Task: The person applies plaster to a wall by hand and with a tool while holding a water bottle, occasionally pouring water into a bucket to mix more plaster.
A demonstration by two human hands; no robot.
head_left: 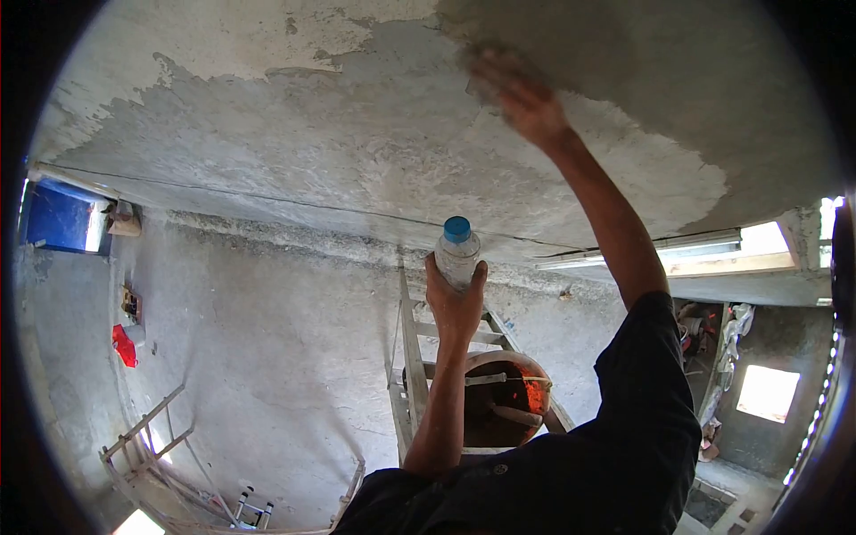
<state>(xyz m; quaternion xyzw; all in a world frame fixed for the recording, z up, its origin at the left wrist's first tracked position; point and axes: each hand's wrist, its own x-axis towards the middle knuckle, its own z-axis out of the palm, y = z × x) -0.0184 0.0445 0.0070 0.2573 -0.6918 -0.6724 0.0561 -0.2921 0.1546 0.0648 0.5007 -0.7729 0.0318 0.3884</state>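
Note:
My left hand [456, 299] is wrapped round a clear plastic bottle [458, 259] with a blue cap, held upright in the middle of the view. Raised at the upper right, my right hand [522, 96] is at the plastered surface [357, 134], beside the edge of a darker, damp-looking patch [678, 80]. Motion smears its fingers, and whether they hold anything cannot be made out. Below the bottle, a round bucket [537, 370] with tools across it sits at the wooden ladder [415, 357].
A long tube light [642, 250] runs along the right wall near a bright opening. At the lower left is a wooden frame [147, 428]. A red cloth [125, 346] hangs on the left, below a blue panel [62, 216]. A doorway area with hanging sheeting [733, 339] lies right.

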